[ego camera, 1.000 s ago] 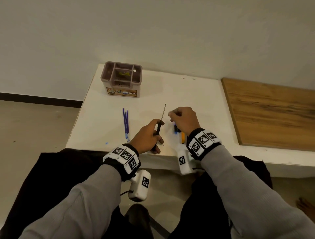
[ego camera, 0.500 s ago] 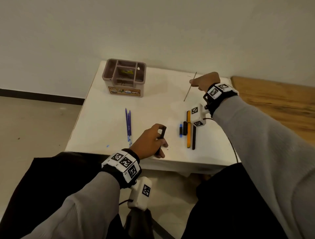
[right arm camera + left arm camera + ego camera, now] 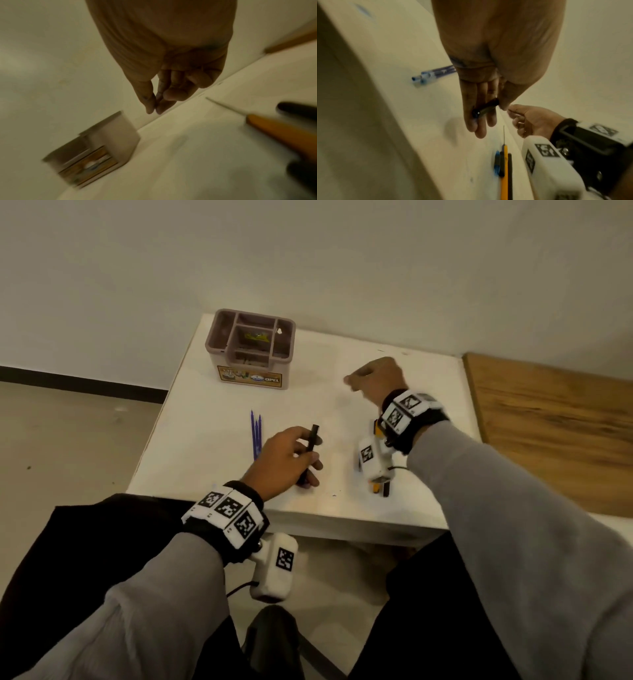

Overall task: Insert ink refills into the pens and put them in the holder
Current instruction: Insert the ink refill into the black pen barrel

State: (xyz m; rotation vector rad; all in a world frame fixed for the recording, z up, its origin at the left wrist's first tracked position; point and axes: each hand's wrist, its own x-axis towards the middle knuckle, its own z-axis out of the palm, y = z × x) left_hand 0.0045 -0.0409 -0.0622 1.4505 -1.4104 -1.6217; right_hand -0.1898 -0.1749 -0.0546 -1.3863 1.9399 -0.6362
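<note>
My left hand [image 3: 308,455] grips a black pen barrel [image 3: 313,436] near the table's front edge, its open end pointing up and away; the barrel [image 3: 485,108] lies across my fingers under the thumb. My right hand [image 3: 352,380] hovers over mid-table, right of the holder [image 3: 251,347]. Its thumb and forefinger tips [image 3: 153,109] touch, with nothing visible between them. Two or three blue refills [image 3: 255,436] lie left of my left hand. An orange pen [image 3: 504,175] lies at the front right, with a thin grey refill [image 3: 503,134] in line with its tip.
A black pen part [image 3: 509,175] and a blue cap [image 3: 496,166] lie beside the orange pen, mostly hidden under my right wrist in the head view. A wooden board [image 3: 548,422] adjoins the white table [image 3: 342,412] on the right. The wall runs behind.
My right hand drew the thin refill out of the barrel, carried it to the far right, then swung back left over mid-table without it. My left hand kept hold of the barrel.
</note>
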